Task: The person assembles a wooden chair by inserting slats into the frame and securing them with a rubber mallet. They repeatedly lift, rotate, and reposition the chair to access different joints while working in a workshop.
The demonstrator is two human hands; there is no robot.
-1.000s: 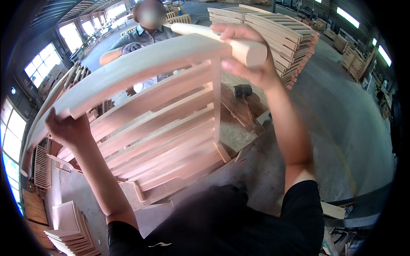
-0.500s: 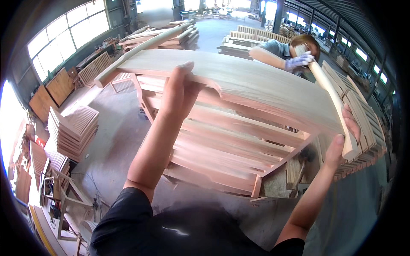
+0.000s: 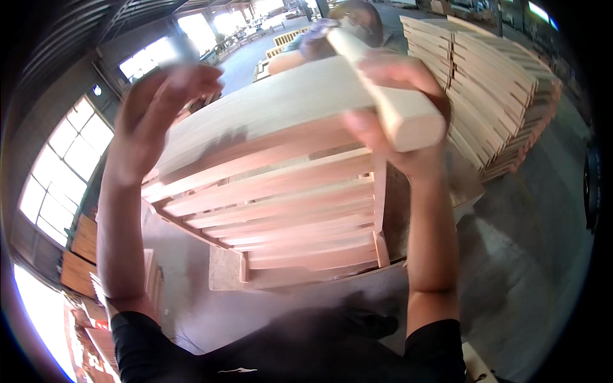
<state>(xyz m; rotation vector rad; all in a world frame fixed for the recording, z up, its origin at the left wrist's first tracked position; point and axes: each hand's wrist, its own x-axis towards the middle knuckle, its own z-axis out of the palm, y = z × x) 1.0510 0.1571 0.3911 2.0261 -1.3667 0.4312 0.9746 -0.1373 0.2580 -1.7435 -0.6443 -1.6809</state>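
Note:
In front of me is a slatted wooden furniture frame (image 3: 287,210) topped by a wide pale board (image 3: 274,102). My right hand (image 3: 415,76) wraps around the near end of a thick, rounded wooden rail (image 3: 408,121) at the board's right end, thumb on its left side. My left hand (image 3: 150,115) is raised over the board's left end, blurred, fingers bent but apart, with nothing visible in it. A finger-shaped shadow falls on the board. Across the board, a co-worker's gloved hand (image 3: 317,39) is at the rail's far end.
A tall stack of slatted wooden panels (image 3: 485,83) stands at the right. A co-worker (image 3: 357,22) is beyond the board. Brown boards (image 3: 80,255) lean below the windows at the left, with more wooden pieces (image 3: 96,332) at the lower left.
My view has turned, and the frame now lies more squarely before me. My left hand has let go of the board's edge and moved left and up. My right hand still grips the rail.

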